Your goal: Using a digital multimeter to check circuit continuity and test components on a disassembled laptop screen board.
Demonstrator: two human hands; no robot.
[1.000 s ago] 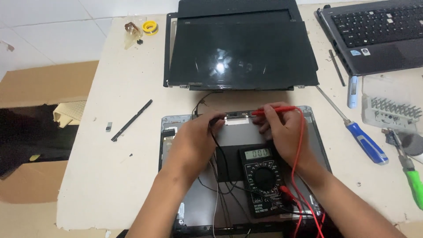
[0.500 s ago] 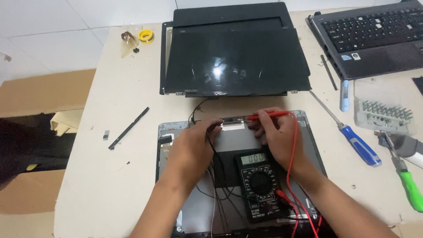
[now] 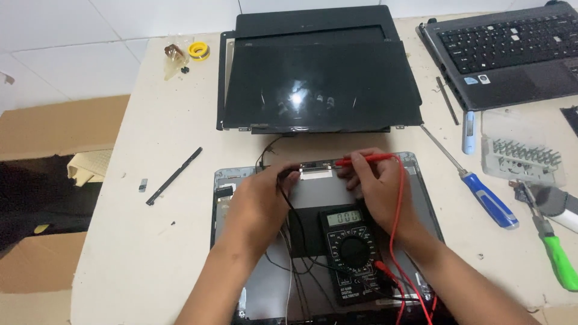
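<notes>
Red probe (image 3: 367, 159) in right-hand fingers (image 3: 361, 174)

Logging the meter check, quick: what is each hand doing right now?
Left hand: closed on the black probe, tip at the small connector.
Right hand: closed on the red probe.

We note a black glossy rectangular display panel (image 3: 322, 87) at the table's far side and a small grey-green rectangular multimeter screen (image 3: 344, 218) between the forearms.

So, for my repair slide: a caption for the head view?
Both hands, left and right, touch probes to a laptop lid beside a multimeter.
</notes>
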